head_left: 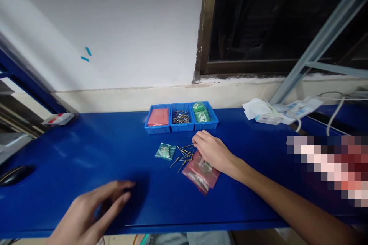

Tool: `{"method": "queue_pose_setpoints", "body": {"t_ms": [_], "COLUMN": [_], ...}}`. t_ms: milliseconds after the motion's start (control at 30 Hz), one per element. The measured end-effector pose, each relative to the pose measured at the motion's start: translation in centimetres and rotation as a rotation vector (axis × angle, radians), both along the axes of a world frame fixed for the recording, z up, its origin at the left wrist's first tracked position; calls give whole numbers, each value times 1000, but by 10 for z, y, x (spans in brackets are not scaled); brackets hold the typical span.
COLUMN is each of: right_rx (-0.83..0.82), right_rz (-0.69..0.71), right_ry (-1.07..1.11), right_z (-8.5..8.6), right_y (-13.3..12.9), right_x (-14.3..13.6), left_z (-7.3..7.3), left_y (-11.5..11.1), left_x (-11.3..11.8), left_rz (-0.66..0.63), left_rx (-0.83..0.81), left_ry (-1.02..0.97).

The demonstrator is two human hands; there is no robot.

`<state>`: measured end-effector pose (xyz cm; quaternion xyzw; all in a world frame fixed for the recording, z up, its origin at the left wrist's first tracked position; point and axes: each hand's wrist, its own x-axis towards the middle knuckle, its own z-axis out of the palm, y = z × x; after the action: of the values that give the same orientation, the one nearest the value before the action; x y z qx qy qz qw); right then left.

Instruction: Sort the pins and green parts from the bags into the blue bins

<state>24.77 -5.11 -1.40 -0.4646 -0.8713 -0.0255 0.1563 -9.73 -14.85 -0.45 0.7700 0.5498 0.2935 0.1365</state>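
Note:
My right hand is over the pink plastic bags, its fingers curled down and closed at the edge of a small loose pile of pop rivets. One rivet's end meets the fingertips; its grip is partly hidden. Small pieces show in the pink bags by the palm. Left of the pile lies a small clear greenish bag with pale parts inside. My left hand hovers at the table's front left, thumb and fingers apart, holding nothing.
Three joined blue bins stand by the wall: one with pink bags, one with rivets, one with green bags. A black mouse lies far left. White packaging and cables sit back right, under a metal frame. A blurred patch covers the right edge.

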Motion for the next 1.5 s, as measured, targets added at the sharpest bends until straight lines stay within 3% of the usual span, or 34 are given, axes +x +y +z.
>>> {"method": "queue_pose_setpoints", "body": {"t_ms": [133, 300, 467, 633, 733, 833, 1100, 1167, 1267, 1500], "right_rx": [20, 28, 17, 3, 5, 11, -180, -202, -247, -341], "right_rz": [-1, 5, 7, -9, -25, -26, -20, -26, -24, 32], "right_ry": [51, 189, 337, 421, 408, 353, 493, 535, 599, 810], "right_z": [1, 6, 7, 5, 5, 7, 11, 12, 14, 17], "right_y": [0, -5, -6, -3, -1, -1, -3, -3, -4, -5], "right_x": [-1, -5, -7, -5, -3, -2, -10, -11, -12, -9], "left_z": [12, 14, 28, 22, 11, 4, 11, 11, 8, 9], "left_y": [49, 69, 101, 132, 133, 130, 116, 114, 111, 109], "left_x": [48, 101, 126, 137, 139, 139, 129, 129, 131, 140], "left_rz": [-10, -293, -413, -573, -537, -510, -505, -553, -612, -528], "left_rx": [-27, 23, 142, 144, 157, 198, 343, 350, 339, 288], "left_ry": [-127, 49, 314, 140, 16, 13, 236, 238, 162, -124]}}
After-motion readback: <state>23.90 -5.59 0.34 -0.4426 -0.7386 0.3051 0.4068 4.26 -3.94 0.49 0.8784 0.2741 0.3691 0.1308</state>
